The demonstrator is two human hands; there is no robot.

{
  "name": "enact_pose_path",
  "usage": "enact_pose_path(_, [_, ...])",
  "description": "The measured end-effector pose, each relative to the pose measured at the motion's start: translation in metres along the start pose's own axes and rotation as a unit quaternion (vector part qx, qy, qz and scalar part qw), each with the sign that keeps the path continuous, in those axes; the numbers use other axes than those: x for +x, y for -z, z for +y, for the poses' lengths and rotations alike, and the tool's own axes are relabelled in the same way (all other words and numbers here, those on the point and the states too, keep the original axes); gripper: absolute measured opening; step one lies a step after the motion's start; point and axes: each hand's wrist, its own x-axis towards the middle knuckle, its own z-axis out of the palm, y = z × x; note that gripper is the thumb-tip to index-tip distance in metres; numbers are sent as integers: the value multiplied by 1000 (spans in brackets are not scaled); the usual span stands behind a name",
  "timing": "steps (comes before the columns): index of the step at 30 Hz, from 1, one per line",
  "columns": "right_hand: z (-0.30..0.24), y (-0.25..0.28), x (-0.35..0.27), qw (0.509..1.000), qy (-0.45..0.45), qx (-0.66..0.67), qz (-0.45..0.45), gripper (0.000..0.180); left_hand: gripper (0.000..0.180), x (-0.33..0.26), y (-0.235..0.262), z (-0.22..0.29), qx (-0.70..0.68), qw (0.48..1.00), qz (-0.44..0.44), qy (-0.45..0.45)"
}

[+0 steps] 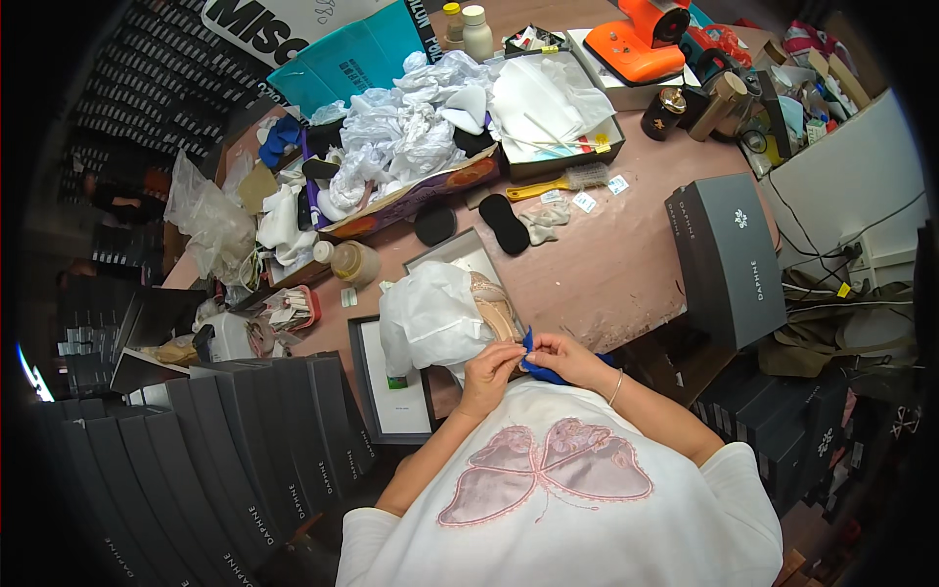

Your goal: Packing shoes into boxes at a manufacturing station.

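Close in front of my chest, my left hand (492, 377) and my right hand (575, 362) meet with fingertips pinched together. Between them is a bright blue cloth (544, 374), one corner sticking up and the rest hanging under my right hand. Something small and pale shows at the fingertips, too hidden to name. Just beyond my hands, a beige shoe (494, 308) lies in a grey shoebox (471, 250), beside crumpled white tissue paper (423, 311). To the left of my left hand is a grey box lid (393, 386) with a white inside.
Crumpled white paper (401, 127) fills a large box at the back. A capped bottle (350, 262), black sponge (504, 225) and yellow-handled brush (558, 183) lie on the table. A closed dark shoebox (729, 264) stands right; stacked shoeboxes (225, 450) crowd the left.
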Motion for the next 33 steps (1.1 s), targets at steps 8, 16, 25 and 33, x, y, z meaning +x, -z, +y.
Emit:
enact_pose_path(8, [-24, -5, -15, 995, -64, 63, 47, 10, 16, 3, 2, 3, 71, 993, -13, -98])
enact_pose_path(16, [-20, -6, -8, 993, -85, -5, 76, 10, 22, 7, 6, 3, 165, 970, -80, -161])
enact_pose_path(25, [-2, -2, -4, 988, -38, -134, 64, 11, 23, 7, 5, 3, 175, 967, -94, -162])
enact_pose_path(33, [-11, -8, -12, 876, 98, -449, 147, 17, 20, 9, 6, 8, 193, 959, -114, -171])
